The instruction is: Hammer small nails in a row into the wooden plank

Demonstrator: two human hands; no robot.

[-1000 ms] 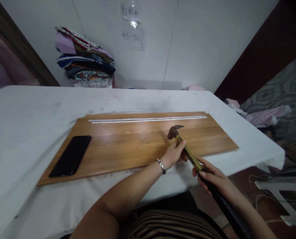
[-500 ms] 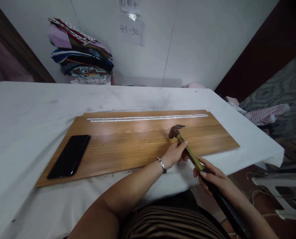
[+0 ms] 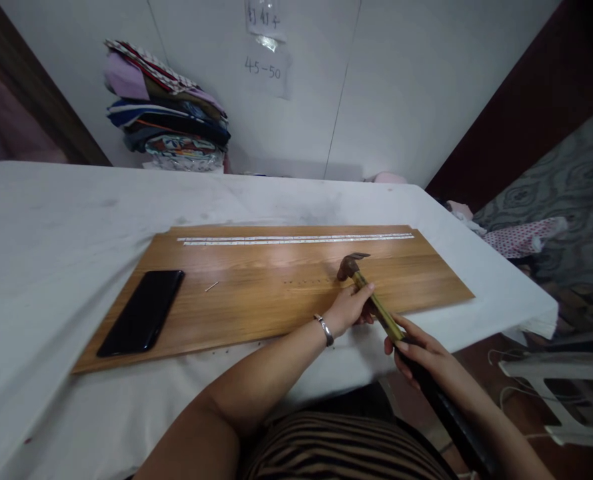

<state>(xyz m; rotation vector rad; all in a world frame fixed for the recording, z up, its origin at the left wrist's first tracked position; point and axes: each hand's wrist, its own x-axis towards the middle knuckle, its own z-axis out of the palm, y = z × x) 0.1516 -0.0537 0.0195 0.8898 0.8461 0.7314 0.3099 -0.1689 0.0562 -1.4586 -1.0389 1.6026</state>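
A claw hammer (image 3: 389,325) with a rusty head, a yellowish neck and a black grip slants over the wooden board (image 3: 256,307). My right hand (image 3: 416,350) is wrapped round its handle, around where the yellow meets the black. Just below the hammer head, my left hand (image 3: 350,308) closes on the neck, thumb laid across it; its other fingers are mostly hidden. A row of small dark nails or marks (image 3: 309,281) runs along the board left of the hammer head. Farther left lies a single loose nail (image 3: 212,286).
A black phone (image 3: 141,313) lies on the board's left end. Two white measuring strips (image 3: 296,239) run along its far edge. The board rests on a white-covered table (image 3: 76,220). Folded clothes (image 3: 171,113) are stacked at the back, and a white plastic stool (image 3: 561,393) stands at right.
The camera view has shifted slightly. Both hands keep their hold on the hammer, which stays in nearly the same place over the board.
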